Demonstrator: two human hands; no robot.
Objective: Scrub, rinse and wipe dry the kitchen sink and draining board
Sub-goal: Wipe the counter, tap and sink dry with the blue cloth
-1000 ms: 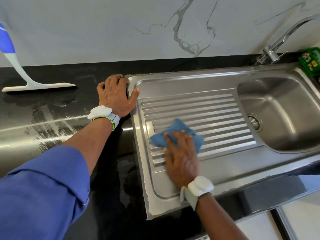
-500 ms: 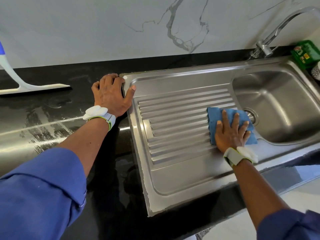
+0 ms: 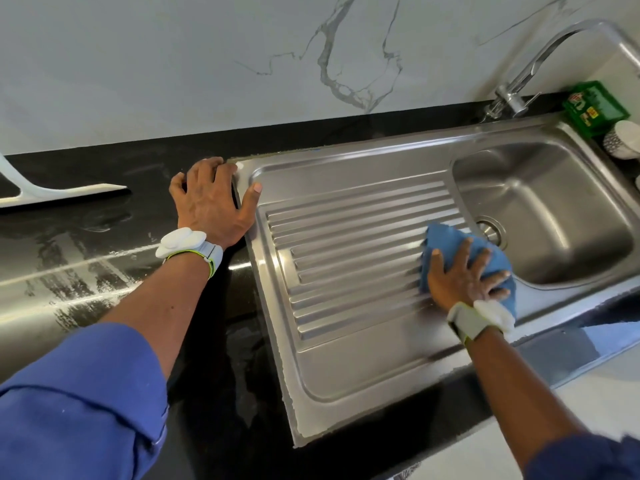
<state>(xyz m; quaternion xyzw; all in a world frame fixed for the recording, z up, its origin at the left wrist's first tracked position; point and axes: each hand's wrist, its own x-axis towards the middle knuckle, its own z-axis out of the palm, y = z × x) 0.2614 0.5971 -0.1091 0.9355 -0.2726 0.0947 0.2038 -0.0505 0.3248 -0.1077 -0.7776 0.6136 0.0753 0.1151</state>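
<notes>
In the head view, a blue cloth (image 3: 450,242) is pressed under the flat, spread right hand (image 3: 462,277) on the draining board (image 3: 346,271), beside the sink bowl (image 3: 554,209). The left hand (image 3: 211,199) is laid open on the countertop (image 3: 86,188). Drying seems in hand; the bowl is probably to be wiped next.

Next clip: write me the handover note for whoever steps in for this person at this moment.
Left hand: open, resting on the black counter, thumb on the draining board rim at its far left corner.
Right hand: open, flat on the blue cloth, pressing it onto the right end of the draining board beside the basin.
Done: no suds visible; wiping under way.
Left: finish drying board and basin; the counter shows wet streaks.
</notes>
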